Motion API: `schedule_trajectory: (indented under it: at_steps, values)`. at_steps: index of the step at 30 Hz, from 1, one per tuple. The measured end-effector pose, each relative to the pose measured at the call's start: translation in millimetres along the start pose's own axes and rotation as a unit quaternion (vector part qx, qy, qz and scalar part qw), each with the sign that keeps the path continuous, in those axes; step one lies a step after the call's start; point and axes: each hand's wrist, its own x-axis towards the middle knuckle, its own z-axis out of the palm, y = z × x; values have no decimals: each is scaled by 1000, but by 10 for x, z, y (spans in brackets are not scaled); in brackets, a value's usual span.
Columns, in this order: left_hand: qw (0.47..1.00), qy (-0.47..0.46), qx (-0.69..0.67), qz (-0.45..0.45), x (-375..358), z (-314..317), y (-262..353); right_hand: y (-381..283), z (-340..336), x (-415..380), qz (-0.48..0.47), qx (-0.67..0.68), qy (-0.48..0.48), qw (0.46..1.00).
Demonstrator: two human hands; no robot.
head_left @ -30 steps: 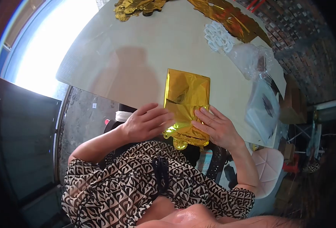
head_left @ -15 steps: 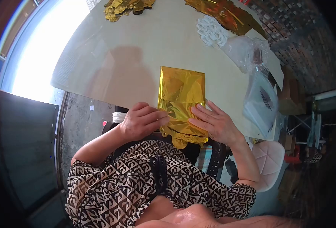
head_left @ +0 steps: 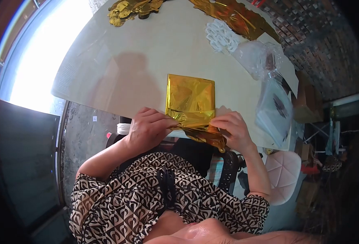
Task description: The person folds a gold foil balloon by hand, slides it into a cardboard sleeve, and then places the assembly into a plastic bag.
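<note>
1. A brick wall [head_left: 301, 55] rises beyond the right side of my pale table [head_left: 155, 40], with a cardboard box [head_left: 307, 106] off its right edge
2. The folded gold foil [head_left: 191, 95] lies at the near edge, its flat part on the table and its crumpled end hanging over toward my lap
3. My left hand [head_left: 149, 127] pinches its left side and my right hand [head_left: 233, 130] its right, probably because thin, slick foil would slide or spring open if gripped from one side only
4. Gold foil pieces [head_left: 128, 12] and a gold foil sheet [head_left: 240, 20] sit by the far edge, perhaps to leave me room here
5. Near the right edge, beyond white loops [head_left: 221, 35], lies a crinkled clear plastic bag [head_left: 248, 59]; I cannot tell its contents
6. A clear plastic packet [head_left: 269, 118] with dark marks rests along that edge, its filling unclear
</note>
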Motion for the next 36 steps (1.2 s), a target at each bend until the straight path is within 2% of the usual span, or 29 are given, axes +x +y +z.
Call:
schedule_trajectory:
  at_steps: [2, 4, 5, 7, 9, 11, 13, 23, 26, 28, 29, 31, 32, 36]
  values:
    - [1000, 8, -5, -17, 21, -2, 40, 9, -2, -3, -10, 9, 14, 1000]
    - [996, -17, -14, -88, 57, -30, 83, -24, 14, -9, 96, 83, 21, 992]
    - [996, -16, -13, -85, 74, -33, 108, -49, 20, 1, 96, 81, 24, 992]
    - [986, -7, -6, -166, 120, -29, 154, -133, 29, 50, 284, 166, 37, 944]
    - [982, -33, 13, -186, 204, -49, 172, -192, 30, 132, 301, 167, 65, 936]
    - [976, -60, 32, -208, 248, -21, 187, -174, 33, 175, 419, 249, 27, 873]
    - [958, 5, -27, -285, 255, 45, 187, -123, 56, 194, 428, 250, 21, 868]
    - [969, 27, 26, -245, 267, 108, 185, -106, 5, 381, 478, 195, -40, 856]
    - [974, 134, 150, -104, 226, 189, 164, -85, -2, 391, 485, 197, -47, 851]
    - [985, 117, 124, 33, 138, 216, 194, -86, -16, 392, 483, 199, -44, 851]
    - [982, 25, 143, 125, 98, 229, 158, -88, -17, 391, 480, 201, -49, 853]
    - [981, -94, 129, 108, 189, 223, 278, -82, -20, 401, 485, 196, -52, 851]
    - [980, -120, 137, 79, 213, 255, 251, -75, -24, 414, 486, 189, -54, 851]
    - [978, -141, 137, 65, 228, 287, 206, 1, -20, 389, 499, 205, -53, 840]
